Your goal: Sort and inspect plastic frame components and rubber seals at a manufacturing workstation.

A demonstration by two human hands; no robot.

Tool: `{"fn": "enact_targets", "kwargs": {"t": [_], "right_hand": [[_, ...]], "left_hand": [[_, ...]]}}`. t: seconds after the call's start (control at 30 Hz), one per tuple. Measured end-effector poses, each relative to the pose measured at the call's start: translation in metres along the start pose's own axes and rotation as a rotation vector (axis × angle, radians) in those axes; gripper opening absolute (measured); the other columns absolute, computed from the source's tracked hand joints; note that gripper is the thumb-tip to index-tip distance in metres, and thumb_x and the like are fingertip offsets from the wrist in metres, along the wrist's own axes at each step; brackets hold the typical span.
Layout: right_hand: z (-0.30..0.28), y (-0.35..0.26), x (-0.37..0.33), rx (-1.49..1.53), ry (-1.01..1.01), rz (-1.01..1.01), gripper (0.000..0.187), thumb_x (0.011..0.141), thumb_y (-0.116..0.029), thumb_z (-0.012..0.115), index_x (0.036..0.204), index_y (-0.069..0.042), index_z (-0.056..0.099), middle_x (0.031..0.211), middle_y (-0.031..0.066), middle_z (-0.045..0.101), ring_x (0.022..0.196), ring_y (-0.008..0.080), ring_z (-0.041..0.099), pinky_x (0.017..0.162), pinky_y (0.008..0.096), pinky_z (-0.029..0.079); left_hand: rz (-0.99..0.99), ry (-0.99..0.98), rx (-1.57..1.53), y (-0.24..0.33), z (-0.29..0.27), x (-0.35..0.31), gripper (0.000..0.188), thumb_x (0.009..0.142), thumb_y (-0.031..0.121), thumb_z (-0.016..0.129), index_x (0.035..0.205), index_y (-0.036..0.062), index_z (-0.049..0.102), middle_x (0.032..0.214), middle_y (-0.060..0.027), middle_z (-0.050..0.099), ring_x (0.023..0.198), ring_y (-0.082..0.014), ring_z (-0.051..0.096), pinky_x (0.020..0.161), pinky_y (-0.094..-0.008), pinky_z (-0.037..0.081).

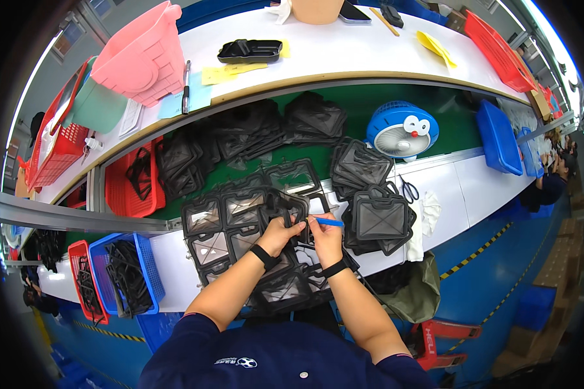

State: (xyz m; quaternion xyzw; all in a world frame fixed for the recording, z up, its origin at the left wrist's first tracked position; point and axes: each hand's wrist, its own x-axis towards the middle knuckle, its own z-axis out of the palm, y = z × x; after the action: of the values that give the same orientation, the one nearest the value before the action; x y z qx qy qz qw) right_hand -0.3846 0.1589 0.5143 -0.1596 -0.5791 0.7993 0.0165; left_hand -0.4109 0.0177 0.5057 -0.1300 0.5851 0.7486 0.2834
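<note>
My left hand (pixel 278 236) is closed on the edge of a black frame panel (pixel 291 205), which is raised above the others. Beside it, my right hand (pixel 326 240) grips a slim blue-handled tool (pixel 329 222), its tip hidden near the left fingertips. Both hands nearly touch. Under them spreads a sheet of joined black frames (pixel 209 247) with see-through, greyish centres. To the right of my right hand lies a stack of black frame panels (pixel 377 218), with another pile (pixel 361 166) just behind it.
Black scissors (pixel 409 189) and a white cloth (pixel 429 211) lie right of the stacks. A blue fan (pixel 403 129) stands behind. More black panels (pixel 248 129) are heaped under the raised white shelf (pixel 344 55). Blue (pixel 154 285) and red (pixel 113 188) baskets sit at left.
</note>
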Motion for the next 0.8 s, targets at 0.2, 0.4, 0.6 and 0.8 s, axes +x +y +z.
{"fn": "enact_targets", "kwargs": {"t": [0.2,0.4,0.6,0.8], "right_hand": [[0.016,-0.011,-0.012,-0.639,0.032,-0.32,0.011,0.086,-0.01,0.066,0.086,-0.001,0.059,0.076,0.0099,0.062,0.068,0.0177,0.06,0.061,0.0306,0.046],[-0.009,0.033,0.019,-0.934,0.114,-0.405,0.009,0.083,-0.009,0.062,0.086,-0.002,0.057,0.079,0.0196,0.059,0.08,0.0394,0.056,0.071,0.0474,0.045],[-0.009,0.046,0.064,-1.108,0.128,-0.436,0.011,0.082,-0.009,0.06,0.089,-0.003,0.055,0.078,0.0202,0.059,0.082,0.0399,0.056,0.072,0.0495,0.044],[0.005,0.041,0.072,-1.052,0.254,-0.689,0.013,0.077,-0.006,0.066,0.086,-0.003,0.058,0.1,0.0199,0.063,0.099,0.0389,0.054,0.087,0.044,0.043]], "left_hand": [[0.112,0.1,-0.08,-0.013,-0.003,-0.018,0.011,0.087,0.004,0.067,0.093,0.0025,0.059,0.087,0.0002,0.061,0.082,-0.008,0.058,0.075,-0.023,0.046],[0.194,0.047,-0.338,0.049,-0.043,-0.094,0.022,0.092,0.023,0.063,0.102,0.004,0.058,0.096,-0.0038,0.062,0.09,-0.0145,0.057,0.085,-0.0289,0.045],[0.577,0.147,-0.617,0.091,-0.149,-0.202,0.018,0.098,0.026,0.05,0.102,0.0088,0.052,0.069,0.0026,0.041,0.069,-0.0108,0.039,0.071,-0.0262,0.035],[0.685,0.498,-0.164,0.101,-0.189,-0.229,0.032,0.095,0.02,0.055,0.12,0.0007,0.058,0.072,0.0026,0.049,0.07,-0.0097,0.044,0.072,-0.0248,0.038]]}}
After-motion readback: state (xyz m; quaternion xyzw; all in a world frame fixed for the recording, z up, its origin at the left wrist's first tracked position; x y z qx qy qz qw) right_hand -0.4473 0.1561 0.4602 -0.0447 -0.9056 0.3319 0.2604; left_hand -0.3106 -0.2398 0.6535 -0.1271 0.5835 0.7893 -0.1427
